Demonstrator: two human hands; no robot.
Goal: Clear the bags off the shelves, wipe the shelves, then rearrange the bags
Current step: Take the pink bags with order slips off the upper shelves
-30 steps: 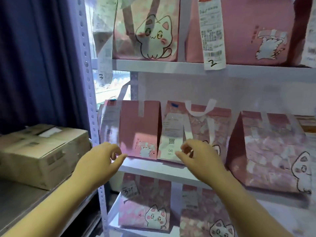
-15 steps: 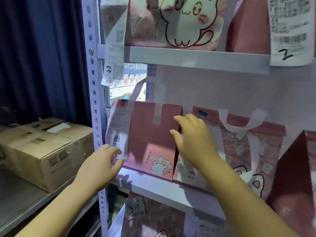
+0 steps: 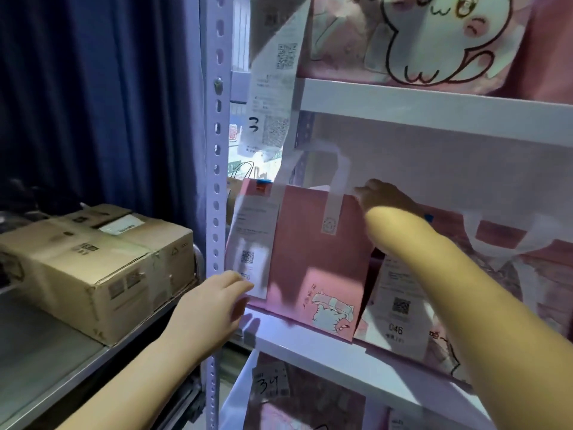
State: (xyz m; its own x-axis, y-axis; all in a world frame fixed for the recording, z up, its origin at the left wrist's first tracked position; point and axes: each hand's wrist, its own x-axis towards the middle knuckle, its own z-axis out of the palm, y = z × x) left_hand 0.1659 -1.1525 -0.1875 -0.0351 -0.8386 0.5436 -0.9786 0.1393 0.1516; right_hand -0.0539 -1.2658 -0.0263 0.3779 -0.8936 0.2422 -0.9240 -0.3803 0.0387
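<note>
A plain pink bag (image 3: 304, 252) with white handles and a receipt taped to its left side stands at the left end of the middle shelf (image 3: 356, 358). My right hand (image 3: 384, 197) grips the bag's top right corner, fingers curled over its edge. My left hand (image 3: 214, 308) reaches in low, with its fingertips touching the bag's lower left corner at the receipt. To the right stands a patterned pink bag (image 3: 502, 274) labelled 046, partly hidden by my right forearm. More pink cat bags fill the top shelf (image 3: 434, 100) and the shelf below.
A perforated white upright (image 3: 217, 187) frames the rack's left side. A long receipt (image 3: 273, 97) marked 3 hangs from the upper shelf. To the left a cardboard box (image 3: 96, 265) sits on a grey metal table (image 3: 40, 367). A dark blue curtain (image 3: 102, 97) hangs behind.
The view has moved closer and leftward. My right hand rose from the bag's front to its top right corner. My left hand moved forward to the bag's lower left corner.
</note>
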